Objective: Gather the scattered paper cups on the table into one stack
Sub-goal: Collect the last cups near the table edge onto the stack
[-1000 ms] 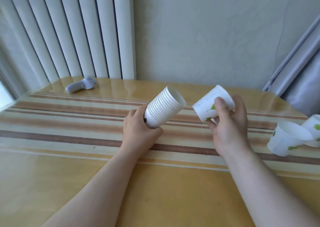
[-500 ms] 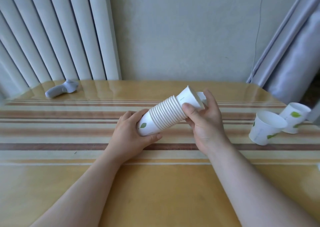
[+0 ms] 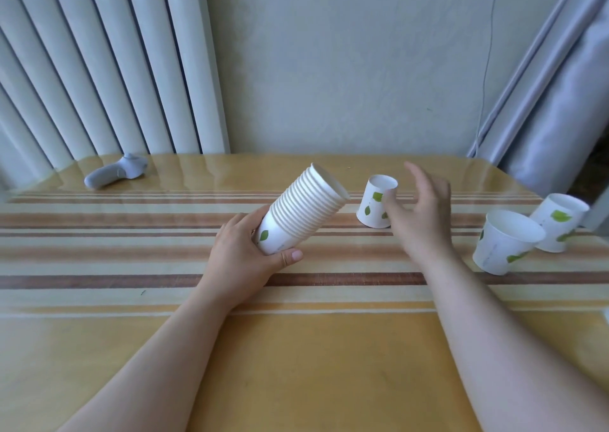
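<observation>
Head view: left hand (image 3: 242, 260) grips the tilted cup stack (image 3: 304, 209).
Right hand (image 3: 420, 216) spread wide, fingertips beside an upturned cup (image 3: 375, 206).

Two bare forearms are seen, entering from the lower edge of the frame, one at the lower left and one at the lower right. No sleeve is seen on either arm up to the frame's edge. The left hand (image 3: 242, 260) and the right hand (image 3: 420, 216) are uncovered, and nothing is worn on the wrists or fingers. On the left thumb (image 3: 291, 256), near the centre of the frame, a short, plain nail is shown. The rest of the body is not shown.
</observation>
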Action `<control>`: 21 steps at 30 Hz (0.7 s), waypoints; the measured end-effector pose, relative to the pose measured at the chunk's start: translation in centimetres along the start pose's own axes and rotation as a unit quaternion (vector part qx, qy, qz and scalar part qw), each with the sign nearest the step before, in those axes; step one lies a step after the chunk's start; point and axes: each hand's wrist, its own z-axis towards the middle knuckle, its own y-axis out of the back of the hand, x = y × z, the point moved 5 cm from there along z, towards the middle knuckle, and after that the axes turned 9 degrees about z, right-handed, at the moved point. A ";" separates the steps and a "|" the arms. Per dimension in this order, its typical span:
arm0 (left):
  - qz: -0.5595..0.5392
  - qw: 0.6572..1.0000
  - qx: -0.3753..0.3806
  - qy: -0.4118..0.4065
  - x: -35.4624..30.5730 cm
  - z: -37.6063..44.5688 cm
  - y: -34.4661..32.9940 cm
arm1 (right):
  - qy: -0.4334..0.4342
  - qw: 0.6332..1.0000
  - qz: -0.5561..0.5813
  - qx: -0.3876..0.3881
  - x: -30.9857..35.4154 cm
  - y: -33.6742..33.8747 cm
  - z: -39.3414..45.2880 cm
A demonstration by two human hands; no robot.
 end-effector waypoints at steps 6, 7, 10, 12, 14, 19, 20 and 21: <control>-0.003 1.000 0.004 0.004 0.1 0.0 -0.1 | -0.020 0.997 -0.069 0.034 -2.1 -1.0 0.0; -0.004 1.000 0.005 0.006 0.1 0.0 -0.1 | 0.012 0.997 -0.073 0.001 -1.3 -0.5 -0.1; -0.004 1.000 0.008 0.009 0.1 0.0 -0.2 | 0.023 0.995 -0.086 -0.036 -0.1 0.5 -0.6; -0.010 1.000 0.010 0.010 0.1 -0.1 -0.1 | -0.020 0.995 -0.100 -0.022 0.0 1.1 -0.7; -0.019 1.000 0.013 0.011 0.1 -0.2 -0.1 | -0.064 0.990 -0.121 0.032 -0.3 1.5 -0.6; -0.023 0.999 0.021 0.014 0.2 -0.2 -0.1 | -0.126 0.957 -0.215 0.148 -1.4 1.2 -1.6; -0.025 0.999 0.021 0.015 0.3 -0.2 -0.1 | -0.123 0.956 -0.220 0.148 -1.3 1.1 -1.7; -0.028 0.999 0.020 0.016 0.3 -0.2 -0.1 | -0.116 0.958 -0.220 0.141 -1.3 1.1 -1.7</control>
